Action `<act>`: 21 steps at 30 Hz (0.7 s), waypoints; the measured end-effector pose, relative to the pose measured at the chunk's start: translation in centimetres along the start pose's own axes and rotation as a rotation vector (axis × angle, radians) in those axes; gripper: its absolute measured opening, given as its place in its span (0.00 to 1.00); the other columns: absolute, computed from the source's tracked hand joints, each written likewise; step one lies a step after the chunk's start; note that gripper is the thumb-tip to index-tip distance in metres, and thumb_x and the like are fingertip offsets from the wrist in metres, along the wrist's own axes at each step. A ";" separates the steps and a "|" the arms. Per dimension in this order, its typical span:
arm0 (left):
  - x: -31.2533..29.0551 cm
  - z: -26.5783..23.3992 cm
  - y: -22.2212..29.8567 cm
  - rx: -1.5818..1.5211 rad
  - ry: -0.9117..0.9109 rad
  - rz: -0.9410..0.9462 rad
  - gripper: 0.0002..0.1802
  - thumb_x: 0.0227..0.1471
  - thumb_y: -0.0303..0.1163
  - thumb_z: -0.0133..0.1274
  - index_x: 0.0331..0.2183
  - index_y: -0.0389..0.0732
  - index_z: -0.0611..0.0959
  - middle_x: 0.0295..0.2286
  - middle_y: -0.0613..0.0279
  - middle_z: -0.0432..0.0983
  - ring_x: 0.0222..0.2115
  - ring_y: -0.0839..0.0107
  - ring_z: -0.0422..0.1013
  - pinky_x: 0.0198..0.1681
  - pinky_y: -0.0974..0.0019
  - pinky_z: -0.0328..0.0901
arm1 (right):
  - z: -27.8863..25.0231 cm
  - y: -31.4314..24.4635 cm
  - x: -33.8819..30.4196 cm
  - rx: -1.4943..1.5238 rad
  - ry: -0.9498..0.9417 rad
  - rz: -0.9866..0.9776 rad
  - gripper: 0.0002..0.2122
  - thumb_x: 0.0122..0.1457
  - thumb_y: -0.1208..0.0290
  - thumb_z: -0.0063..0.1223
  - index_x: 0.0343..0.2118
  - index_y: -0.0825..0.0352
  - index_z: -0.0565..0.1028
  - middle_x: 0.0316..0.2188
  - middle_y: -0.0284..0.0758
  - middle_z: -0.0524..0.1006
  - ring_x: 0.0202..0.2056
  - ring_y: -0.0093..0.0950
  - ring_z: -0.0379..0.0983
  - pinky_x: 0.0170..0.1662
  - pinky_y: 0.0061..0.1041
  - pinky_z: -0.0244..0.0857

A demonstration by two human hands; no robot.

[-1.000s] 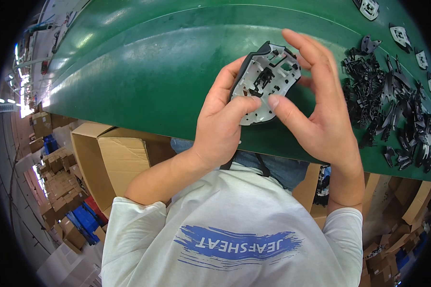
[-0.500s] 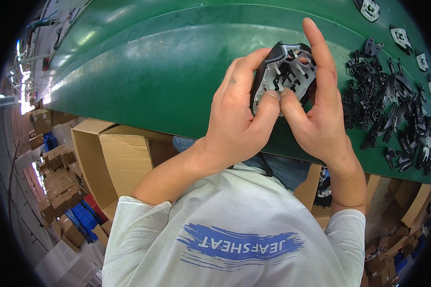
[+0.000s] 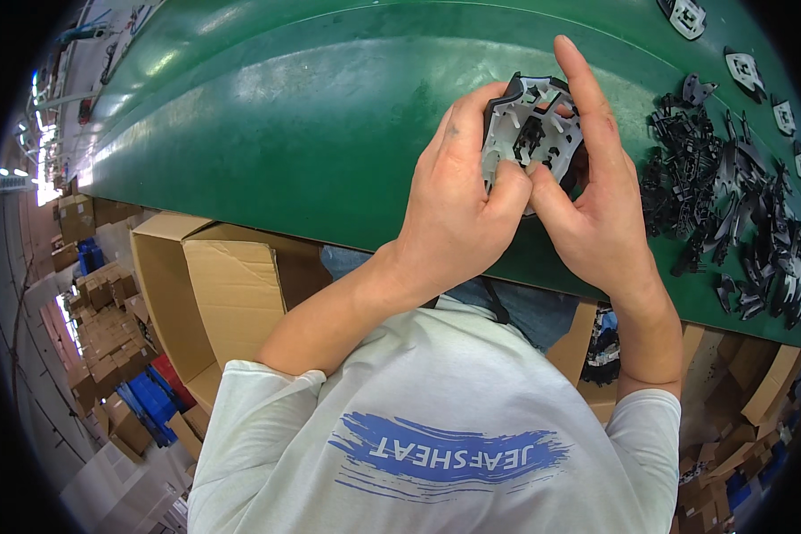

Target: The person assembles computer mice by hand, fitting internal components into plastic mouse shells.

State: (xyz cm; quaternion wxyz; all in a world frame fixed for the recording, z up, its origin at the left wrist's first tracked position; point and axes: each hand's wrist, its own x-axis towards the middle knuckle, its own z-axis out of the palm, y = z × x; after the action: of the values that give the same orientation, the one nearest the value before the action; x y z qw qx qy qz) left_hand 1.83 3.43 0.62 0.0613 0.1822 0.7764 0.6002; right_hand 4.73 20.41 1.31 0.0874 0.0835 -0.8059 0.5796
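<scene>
Above the green table I hold a plastic mouse shell [image 3: 552, 141], its hollow side turned up. It is black outside and pale grey inside, with posts and small black parts in it. My left hand [image 3: 463, 187] grips its left side, the fingers behind and the thumb on the near inner edge. My right hand [image 3: 592, 191] holds the right side. Its thumb presses beside the left thumb, while its index finger stretches upward off the shell. The thumbs hide the shell's near end.
A heap of loose black plastic parts [image 3: 690, 173] lies on the green table [image 3: 329, 133] at the right. Several grey and black shells [image 3: 744, 73] stand in a row beyond. An open cardboard box [image 3: 231, 289] is below the table's near edge at left, with another box [image 3: 571, 343] by my right forearm.
The mouse shell has turned and tilted, so more of its pale inside faces up and less of its black left side shows. Both hands moved slightly with it.
</scene>
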 end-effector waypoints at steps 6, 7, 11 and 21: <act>-0.2 -0.1 -0.6 0.037 -0.035 -0.018 0.30 0.57 0.19 0.48 0.61 0.25 0.67 0.51 0.37 0.75 0.48 0.45 0.76 0.54 0.50 0.71 | 0.1 0.4 0.1 -0.010 -0.039 0.032 0.43 0.55 0.86 0.53 0.77 0.66 0.56 0.73 0.41 0.64 0.62 0.34 0.71 0.66 0.33 0.65; -0.1 -0.1 -0.6 0.037 -0.032 -0.013 0.30 0.57 0.19 0.48 0.61 0.25 0.67 0.51 0.37 0.75 0.48 0.45 0.76 0.54 0.50 0.71 | 0.1 0.5 0.2 -0.012 -0.040 0.027 0.43 0.55 0.86 0.53 0.77 0.66 0.56 0.73 0.41 0.64 0.62 0.34 0.71 0.66 0.33 0.65; 0.2 -0.6 -0.4 -0.057 -0.092 -0.033 0.31 0.63 0.25 0.49 0.65 0.28 0.66 0.54 0.40 0.73 0.53 0.49 0.74 0.59 0.53 0.68 | 0.2 1.2 0.5 0.075 0.027 0.018 0.42 0.56 0.85 0.50 0.77 0.64 0.56 0.65 0.46 0.72 0.59 0.37 0.76 0.63 0.34 0.69; -1.2 -3.5 2.3 -0.861 -0.291 -0.563 0.36 0.77 0.52 0.36 0.73 0.38 0.61 0.65 0.50 0.69 0.63 0.60 0.70 0.67 0.55 0.65 | -1.4 0.9 0.2 -0.063 -0.224 -0.077 0.45 0.58 0.74 0.62 0.78 0.69 0.52 0.74 0.47 0.61 0.72 0.41 0.61 0.75 0.39 0.50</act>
State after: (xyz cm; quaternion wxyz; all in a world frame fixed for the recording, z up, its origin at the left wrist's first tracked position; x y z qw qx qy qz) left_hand 2.28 0.30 3.64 0.3962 0.0064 0.4623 0.7933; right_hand 4.41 22.00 0.98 0.0213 0.1757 -0.8245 0.5374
